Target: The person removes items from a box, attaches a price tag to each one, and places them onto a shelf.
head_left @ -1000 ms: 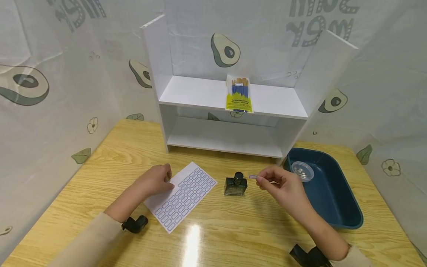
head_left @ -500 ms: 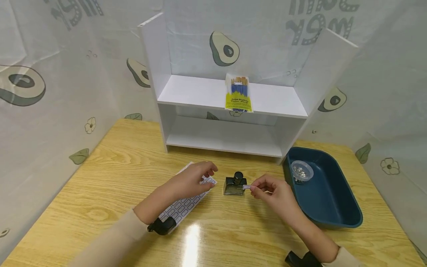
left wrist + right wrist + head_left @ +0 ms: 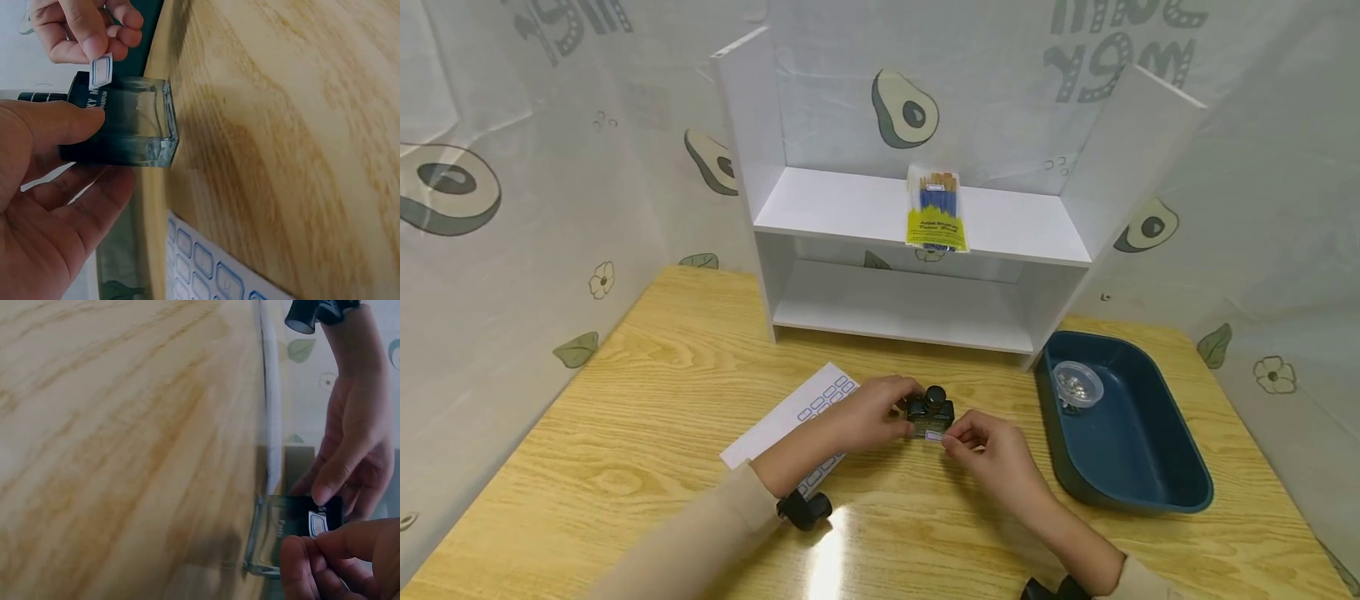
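Note:
A small dark glass perfume bottle with a round black cap stands upright on the table. My left hand holds it from the left side; in the left wrist view the thumb lies on the front and the fingers are behind the bottle. My right hand pinches a small blue-bordered label sticker at one end, against or just before the bottle's front; contact cannot be told. Beneath my left forearm lies a white sheet of label stickers, partly covered.
Behind the hands stands a white two-tier shelf, with a pack of artist brushes on its upper board. To the right is a dark blue bin, holding a round clear tub of small shiny pieces.
My left hand has left the sticker sheet, moved right and taken hold of the bottle. The right hand has brought the label sticker left and down to the bottle's front.

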Tool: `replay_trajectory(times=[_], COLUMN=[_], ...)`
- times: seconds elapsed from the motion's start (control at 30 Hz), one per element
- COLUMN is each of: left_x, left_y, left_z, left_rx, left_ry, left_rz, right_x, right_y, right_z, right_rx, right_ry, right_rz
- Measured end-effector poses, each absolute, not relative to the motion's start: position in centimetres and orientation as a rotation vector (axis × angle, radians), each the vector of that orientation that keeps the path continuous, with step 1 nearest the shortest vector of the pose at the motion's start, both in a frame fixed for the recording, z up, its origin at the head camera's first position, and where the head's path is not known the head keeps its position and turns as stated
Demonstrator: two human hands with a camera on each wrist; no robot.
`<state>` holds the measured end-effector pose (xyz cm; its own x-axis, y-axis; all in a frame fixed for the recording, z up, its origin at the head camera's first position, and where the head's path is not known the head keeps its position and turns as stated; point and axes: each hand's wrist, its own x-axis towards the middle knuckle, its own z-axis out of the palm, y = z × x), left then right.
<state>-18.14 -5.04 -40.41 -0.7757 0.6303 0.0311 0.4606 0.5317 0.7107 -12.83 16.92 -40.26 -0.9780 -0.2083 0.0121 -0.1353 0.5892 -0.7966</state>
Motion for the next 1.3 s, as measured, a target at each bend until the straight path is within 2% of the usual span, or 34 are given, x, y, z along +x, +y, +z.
replay_trajectory(times=[0.57,1.3], left_x=[-18.4,-18.5], left_y=[-4.4,-4.0], left_z=[-41.2,-41.3], left_rx=[1.02,0.974], left_ry=[2.563,2.591], left_rz=[1.063,1.021], right_x=[-12.9,-12.7], right_y=[15.8,15.4], right_z=[-41.6,-41.7], right_rx=[-0.297,-0.223], right_ry=[2.798,2.813], right_rz=[-1.334,-1.327])
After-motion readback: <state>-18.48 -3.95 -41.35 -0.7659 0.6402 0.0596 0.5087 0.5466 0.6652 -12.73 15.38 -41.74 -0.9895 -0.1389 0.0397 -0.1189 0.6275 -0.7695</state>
